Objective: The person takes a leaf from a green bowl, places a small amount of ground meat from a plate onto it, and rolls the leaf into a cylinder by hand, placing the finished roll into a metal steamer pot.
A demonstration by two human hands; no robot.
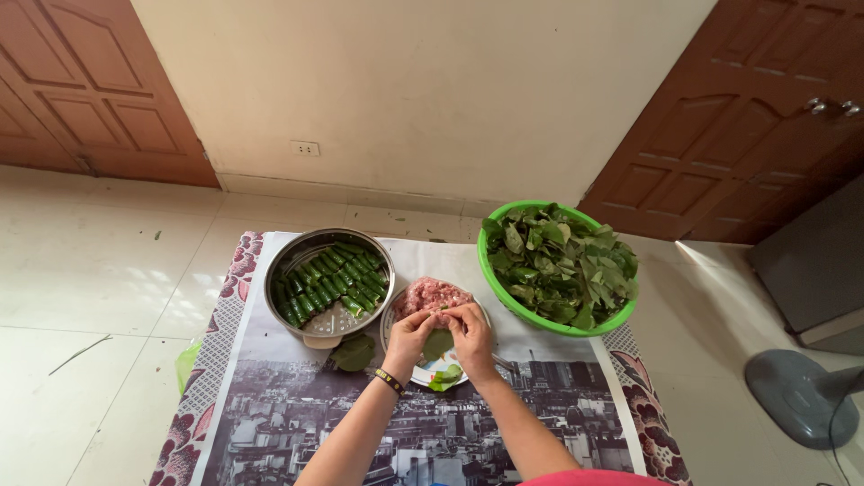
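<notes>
Leaf [438, 343]: held over the plate [447, 373], between both hands, just in front of the mound of minced meat [430, 293] on that plate. Thin, light, limp; likely to tear at the edges if pulled. Best gripped at opposite margins with fingertips only, light pressure. Meat filling soft, sticky, easily smeared; judged to cling to fingers.

Left hand [408, 337]: over the left side of the plate, fingers curled in, fingertips pinching the left edge of the leaf. Dark band at the wrist.

Right hand [471, 335]: over the right side of the plate, fingers bent, tips closed on the right edge of the leaf. Both hands nearly touching at the fingertips, close against the meat.

Around the plate: metal steamer pot [329, 277] just to the left, partly filled with rows of rolled green leaves. One loose leaf [354, 353] on the mat between pot and plate. Green basket [558, 265] of loose leaves to the right of the plate. Printed mat [315, 423] beneath all of it, laid on a tiled floor.
</notes>
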